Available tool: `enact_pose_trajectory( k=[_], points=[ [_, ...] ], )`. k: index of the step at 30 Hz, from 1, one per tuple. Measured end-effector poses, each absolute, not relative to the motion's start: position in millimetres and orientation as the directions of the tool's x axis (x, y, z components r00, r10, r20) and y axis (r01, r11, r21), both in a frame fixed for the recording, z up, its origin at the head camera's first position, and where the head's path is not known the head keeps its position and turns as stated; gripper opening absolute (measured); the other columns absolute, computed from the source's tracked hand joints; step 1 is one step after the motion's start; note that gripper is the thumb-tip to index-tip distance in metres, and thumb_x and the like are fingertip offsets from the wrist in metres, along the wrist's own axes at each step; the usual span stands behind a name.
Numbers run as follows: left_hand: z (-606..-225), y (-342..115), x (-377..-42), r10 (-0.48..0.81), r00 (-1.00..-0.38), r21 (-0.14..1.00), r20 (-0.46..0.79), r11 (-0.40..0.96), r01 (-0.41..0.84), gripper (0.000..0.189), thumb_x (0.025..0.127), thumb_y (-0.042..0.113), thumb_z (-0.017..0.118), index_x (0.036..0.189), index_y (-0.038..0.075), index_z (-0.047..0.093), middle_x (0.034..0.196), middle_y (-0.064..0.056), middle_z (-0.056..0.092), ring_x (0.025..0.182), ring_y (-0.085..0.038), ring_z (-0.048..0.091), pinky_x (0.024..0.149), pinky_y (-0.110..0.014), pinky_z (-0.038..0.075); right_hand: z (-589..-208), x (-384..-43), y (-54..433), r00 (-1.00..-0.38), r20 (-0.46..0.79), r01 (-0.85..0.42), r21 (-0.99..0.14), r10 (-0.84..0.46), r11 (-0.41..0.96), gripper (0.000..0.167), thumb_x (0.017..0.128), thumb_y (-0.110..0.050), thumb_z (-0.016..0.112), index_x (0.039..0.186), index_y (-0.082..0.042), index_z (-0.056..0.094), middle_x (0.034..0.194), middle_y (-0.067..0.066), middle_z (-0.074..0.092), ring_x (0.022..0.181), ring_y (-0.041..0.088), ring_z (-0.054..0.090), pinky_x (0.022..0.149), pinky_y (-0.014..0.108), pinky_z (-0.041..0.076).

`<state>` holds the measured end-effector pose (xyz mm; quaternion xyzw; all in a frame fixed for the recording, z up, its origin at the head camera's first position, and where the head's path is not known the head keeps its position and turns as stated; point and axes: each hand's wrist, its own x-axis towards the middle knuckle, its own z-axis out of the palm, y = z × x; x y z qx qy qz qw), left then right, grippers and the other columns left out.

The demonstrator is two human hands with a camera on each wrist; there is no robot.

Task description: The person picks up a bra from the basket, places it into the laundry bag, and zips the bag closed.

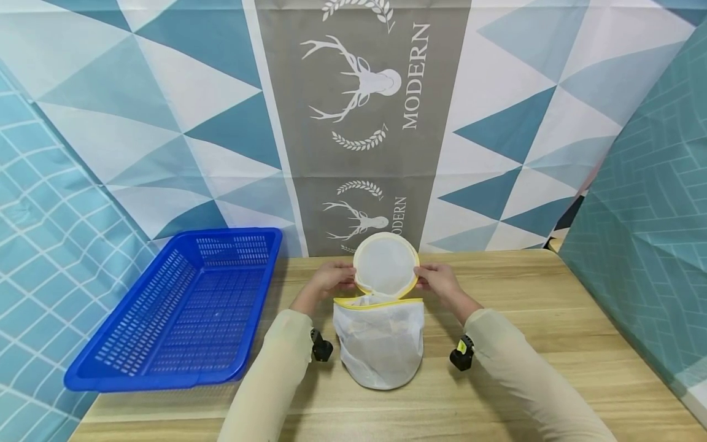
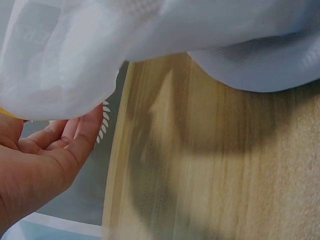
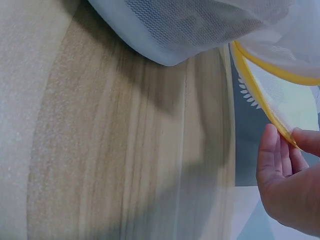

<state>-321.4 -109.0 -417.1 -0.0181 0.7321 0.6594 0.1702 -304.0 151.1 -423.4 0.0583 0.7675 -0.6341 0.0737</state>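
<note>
A white mesh laundry bag (image 1: 381,344) with yellow trim stands upright on the table in front of me. Its round mesh lid (image 1: 385,267) is tipped up at the back, above the yellow-edged mouth. My left hand (image 1: 331,277) pinches the lid's left edge; in the left wrist view the white mesh (image 2: 65,65) hides part of that hand's fingertips. On the opposite side, my right hand (image 1: 440,280) grips the lid's rim, and the right wrist view shows thumb and fingers on the yellow trim (image 3: 260,95). Pale folds show through the bag's mesh.
To the left, a blue plastic basket (image 1: 256,288) with slotted walls sits at the table's edge. The wooden table (image 1: 530,319) reaches back to a patterned curtain (image 1: 364,147). Tile-patterned sheets hang on both sides. A small black device is strapped to each wrist.
</note>
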Motion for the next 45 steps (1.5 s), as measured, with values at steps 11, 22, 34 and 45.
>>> enact_pose_trajectory(
  k=[11, 22, 34, 45],
  points=[
    [-410, -109, -316, 0.194, -0.959, 0.973, -0.209, 0.14, -0.184, 0.039, 0.093, 0.004, 0.053, 0.128, -0.01, 0.047, 0.095, -0.011, 0.062, 0.071, -0.011, 0.06, 0.081, -0.032, 0.054, -414, -300, 152, -0.989, -0.148, 0.144, -0.976, -0.009, 0.163, 0.04, 0.095, -0.018, 0.055, 0.125, 0.008, 0.05, 0.103, 0.011, 0.061, 0.073, 0.005, 0.062, 0.089, 0.039, 0.052],
    [-404, -111, -312, 0.183, -0.971, 0.985, -0.151, 0.106, -0.134, 0.046, 0.091, 0.0, 0.051, 0.135, -0.005, 0.041, 0.099, -0.015, 0.061, 0.073, -0.013, 0.061, 0.096, -0.052, 0.045, -404, -294, 151, -0.994, -0.106, 0.102, -0.986, -0.026, 0.134, 0.037, 0.094, -0.015, 0.057, 0.122, 0.008, 0.053, 0.093, 0.005, 0.062, 0.071, 0.006, 0.063, 0.087, 0.04, 0.052],
    [-397, -117, -307, 0.196, -0.973, 0.987, -0.118, 0.127, -0.095, 0.043, 0.091, 0.0, 0.055, 0.132, -0.006, 0.045, 0.106, -0.017, 0.06, 0.077, -0.012, 0.063, 0.089, -0.04, 0.052, -394, -287, 148, -0.998, -0.027, 0.021, -0.995, -0.062, 0.097, 0.037, 0.092, -0.012, 0.058, 0.119, 0.012, 0.052, 0.088, 0.002, 0.061, 0.072, 0.008, 0.065, 0.078, 0.031, 0.056],
    [-393, -119, -301, 0.21, -0.974, 0.991, -0.082, 0.12, -0.058, 0.042, 0.09, -0.003, 0.055, 0.129, -0.012, 0.043, 0.104, -0.019, 0.06, 0.08, -0.015, 0.063, 0.094, -0.047, 0.047, -389, -282, 148, -0.997, 0.019, -0.029, -0.99, -0.076, 0.136, 0.034, 0.091, -0.013, 0.06, 0.116, 0.01, 0.056, 0.088, 0.001, 0.063, 0.074, 0.009, 0.066, 0.077, 0.031, 0.056]
  ],
)
